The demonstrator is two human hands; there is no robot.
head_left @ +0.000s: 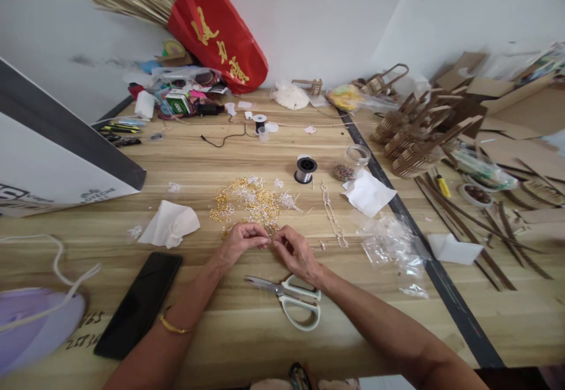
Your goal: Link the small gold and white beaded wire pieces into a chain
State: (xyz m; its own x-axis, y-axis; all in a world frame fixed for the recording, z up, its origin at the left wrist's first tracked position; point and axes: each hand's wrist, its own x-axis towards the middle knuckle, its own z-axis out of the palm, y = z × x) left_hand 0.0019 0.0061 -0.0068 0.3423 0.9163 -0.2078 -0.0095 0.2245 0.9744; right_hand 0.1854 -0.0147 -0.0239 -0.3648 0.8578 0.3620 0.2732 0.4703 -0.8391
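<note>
My left hand (246,240) and my right hand (292,250) meet fingertip to fingertip over the wooden table. Both pinch at something too small to make out. Just beyond them spreads a pile of gold and silver beads and findings (253,197). White-handled scissors (291,299) lie below the hands, blades to the left, close under my right wrist. To the right of my right hand rests a thin beaded chain (332,216). A spool of clear line (305,169) stands farther back.
A black phone (139,305) and a crumpled tissue (170,224) lie left. Right are a glass jar of beads (351,163), white paper (369,193), plastic bags (392,246) and small woven baskets (415,131). A large white box (57,160) stands at the left.
</note>
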